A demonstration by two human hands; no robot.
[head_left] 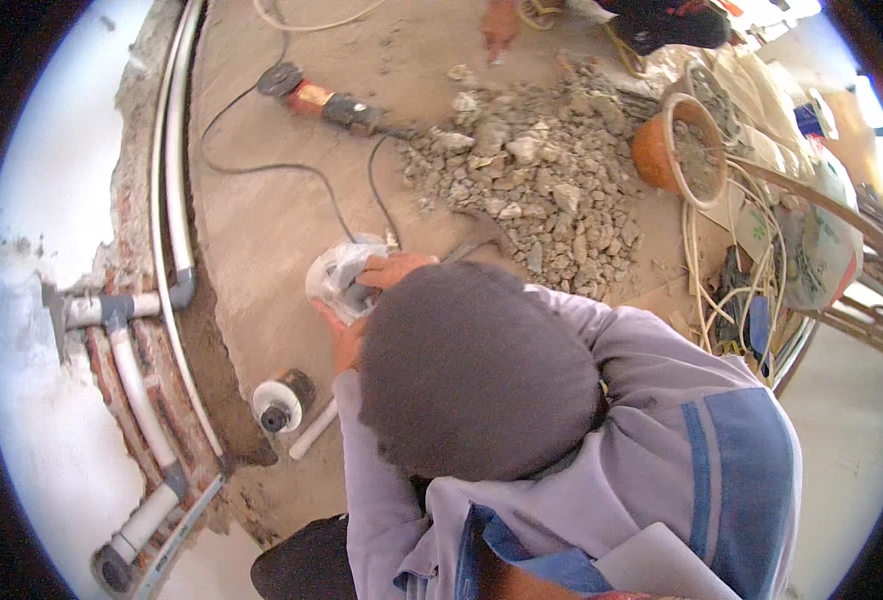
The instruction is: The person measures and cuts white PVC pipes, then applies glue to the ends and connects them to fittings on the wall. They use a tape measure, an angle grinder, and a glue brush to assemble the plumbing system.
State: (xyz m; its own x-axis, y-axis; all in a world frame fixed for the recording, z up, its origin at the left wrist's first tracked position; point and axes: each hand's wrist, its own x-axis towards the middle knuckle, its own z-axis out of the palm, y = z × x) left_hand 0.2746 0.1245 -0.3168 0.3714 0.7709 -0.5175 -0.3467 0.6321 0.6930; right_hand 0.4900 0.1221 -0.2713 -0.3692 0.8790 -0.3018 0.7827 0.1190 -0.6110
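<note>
At far left, a patchy white wall (52, 210) is giving way to exposed brick (142, 370). Two long white pipes (174, 150) are running down beside it, the thicker one meeting a grey elbow (182, 288); one grey tee (117, 311) is joining the branches. A narrow trench (202, 345) is edging the dusty brown floor (252, 230), which is leaving room between trench and hands. There, one white-and-dark cylinder (283, 402) is standing near one short pipe length (314, 430).

Further right, the left hand (348, 338) is clasping the near side of one plastic-wrapped white piece (334, 283), low over the floor, while the right hand (394, 268) is closing its fingers over the top. Beyond, one red-and-black power tool (327, 103) is lying, its black cord looping toward them. A rubble heap (547, 170) is crowding the right side, its edge nearing one tilted orange bucket (659, 150). Pale hoses (697, 265) are coiling at far right, beside a white sack (827, 235).
</note>
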